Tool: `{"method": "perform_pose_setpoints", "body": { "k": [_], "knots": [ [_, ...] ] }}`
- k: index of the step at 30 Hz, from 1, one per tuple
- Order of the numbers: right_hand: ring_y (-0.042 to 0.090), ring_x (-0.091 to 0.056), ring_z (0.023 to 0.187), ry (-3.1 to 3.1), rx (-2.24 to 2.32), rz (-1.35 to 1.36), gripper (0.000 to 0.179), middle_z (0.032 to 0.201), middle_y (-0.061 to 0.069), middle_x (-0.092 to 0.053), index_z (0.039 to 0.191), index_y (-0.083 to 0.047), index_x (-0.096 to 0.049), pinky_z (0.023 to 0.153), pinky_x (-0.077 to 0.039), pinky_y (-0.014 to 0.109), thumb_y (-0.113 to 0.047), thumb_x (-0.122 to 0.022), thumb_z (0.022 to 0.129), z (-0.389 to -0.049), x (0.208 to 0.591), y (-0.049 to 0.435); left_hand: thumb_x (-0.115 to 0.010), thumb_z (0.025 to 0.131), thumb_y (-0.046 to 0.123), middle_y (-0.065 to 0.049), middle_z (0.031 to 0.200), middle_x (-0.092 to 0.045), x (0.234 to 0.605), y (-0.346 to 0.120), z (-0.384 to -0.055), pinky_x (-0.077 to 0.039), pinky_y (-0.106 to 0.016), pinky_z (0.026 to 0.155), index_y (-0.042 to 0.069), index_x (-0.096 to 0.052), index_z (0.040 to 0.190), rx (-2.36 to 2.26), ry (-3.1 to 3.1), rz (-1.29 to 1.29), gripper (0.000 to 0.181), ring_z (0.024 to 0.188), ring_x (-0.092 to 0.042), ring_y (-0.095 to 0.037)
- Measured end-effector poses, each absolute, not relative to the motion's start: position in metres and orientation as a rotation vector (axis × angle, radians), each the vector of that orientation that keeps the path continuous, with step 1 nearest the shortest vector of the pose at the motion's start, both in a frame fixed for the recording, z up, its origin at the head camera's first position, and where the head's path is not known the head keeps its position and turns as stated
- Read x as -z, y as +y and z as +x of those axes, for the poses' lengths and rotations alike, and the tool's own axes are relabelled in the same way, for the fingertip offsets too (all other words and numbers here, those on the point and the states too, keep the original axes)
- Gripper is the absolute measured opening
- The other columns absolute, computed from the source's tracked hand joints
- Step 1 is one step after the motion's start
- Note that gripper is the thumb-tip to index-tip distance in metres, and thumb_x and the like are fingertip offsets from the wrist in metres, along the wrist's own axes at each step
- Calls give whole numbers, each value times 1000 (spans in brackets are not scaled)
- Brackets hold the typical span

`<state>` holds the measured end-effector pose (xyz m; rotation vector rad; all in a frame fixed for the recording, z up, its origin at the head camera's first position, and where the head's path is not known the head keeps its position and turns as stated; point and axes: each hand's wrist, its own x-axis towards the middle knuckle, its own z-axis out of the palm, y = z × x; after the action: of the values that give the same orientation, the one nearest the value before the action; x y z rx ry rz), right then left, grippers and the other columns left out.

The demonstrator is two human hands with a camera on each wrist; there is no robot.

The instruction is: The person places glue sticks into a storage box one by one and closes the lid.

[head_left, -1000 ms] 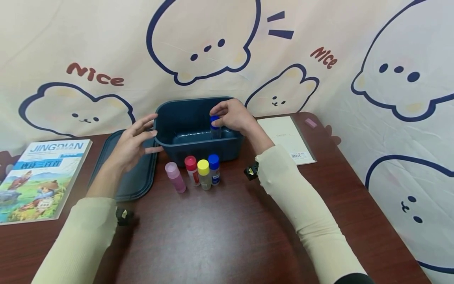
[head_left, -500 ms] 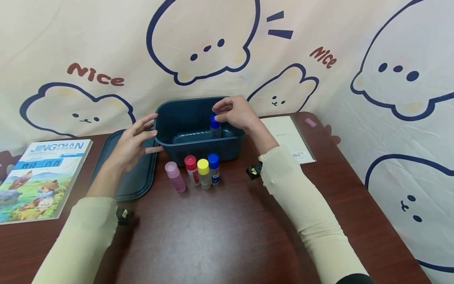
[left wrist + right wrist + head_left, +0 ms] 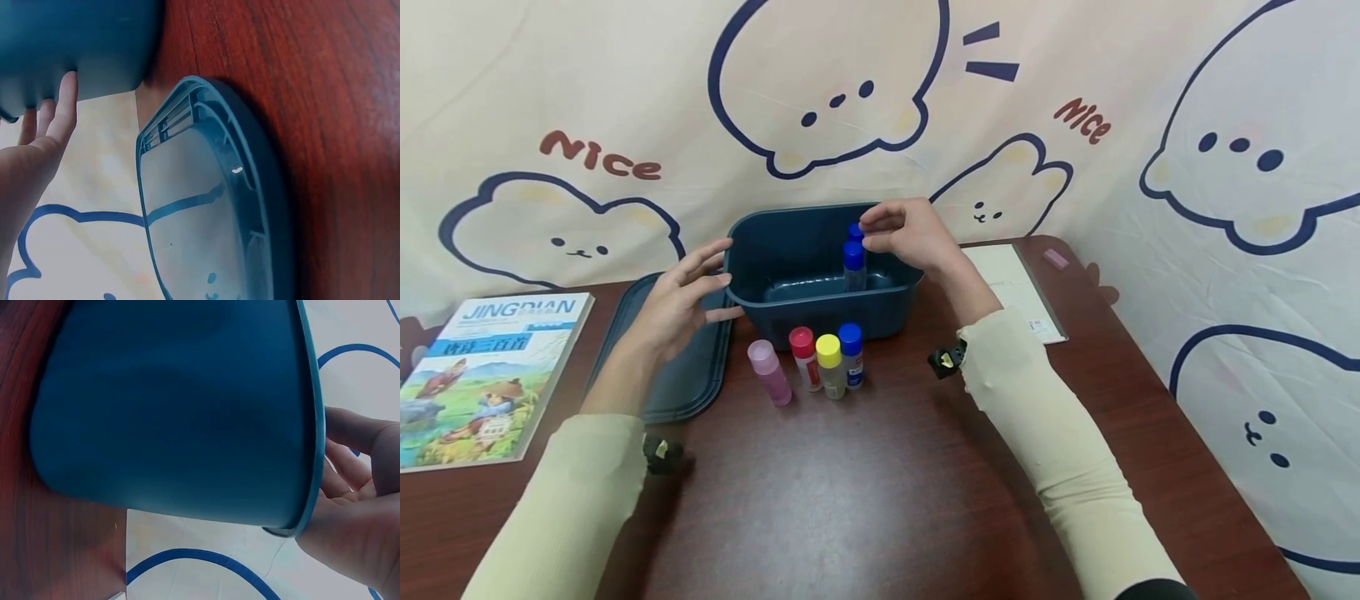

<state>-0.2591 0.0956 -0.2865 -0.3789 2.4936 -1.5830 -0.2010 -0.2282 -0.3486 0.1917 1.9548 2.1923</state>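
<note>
A dark blue plastic bin (image 3: 827,315) stands at the back of the table. My left hand (image 3: 677,304) rests its spread fingers against the bin's left end; the left wrist view shows the fingertips at its wall (image 3: 94,62). Inside the bin, toward the right, two blue-capped glue sticks stand upright, a front one (image 3: 854,271) and a back one (image 3: 856,231) showing mostly its cap. My right hand (image 3: 913,237) hovers over the bin's right end, fingers loosely bent beside the caps. In the right wrist view its fingers (image 3: 350,469) are partly hidden by the rim.
In front of the bin stand glue sticks with pink (image 3: 770,373), red (image 3: 806,358), yellow (image 3: 831,367) and blue (image 3: 852,357) caps. The bin's lid (image 3: 688,387) lies left, beside a book (image 3: 493,379). A notebook (image 3: 1018,292) and pink eraser (image 3: 1056,259) lie right.
My right hand has let go of the front blue-capped glue stick and shifted up and right. A second blue cap now shows behind it. My left hand has stayed put.
</note>
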Motion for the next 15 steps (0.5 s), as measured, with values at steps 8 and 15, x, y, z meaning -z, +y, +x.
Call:
{"method": "perform_pose_setpoints", "body": {
  "k": [8,15],
  "knots": [
    [19,-64,108,2472,1601,-474,31,119,8,-70,124,-5,-69,96,-52,34,-16,-74,95,-253,286,101,-55,106,17,-16,166,-5,349,-229,-202,-59,-30,82,21,-38,157,-2180,1956,187,54,147,-15,-39],
    [19,-64,108,2408,1654,-599,34,121,10,-69,125,-5,-68,95,-53,34,-18,-74,95,-244,286,103,-54,106,17,-17,166,-5,349,-229,-201,-59,-30,80,20,-37,158,-2178,1958,180,54,146,-16,-39]
  ]
}}
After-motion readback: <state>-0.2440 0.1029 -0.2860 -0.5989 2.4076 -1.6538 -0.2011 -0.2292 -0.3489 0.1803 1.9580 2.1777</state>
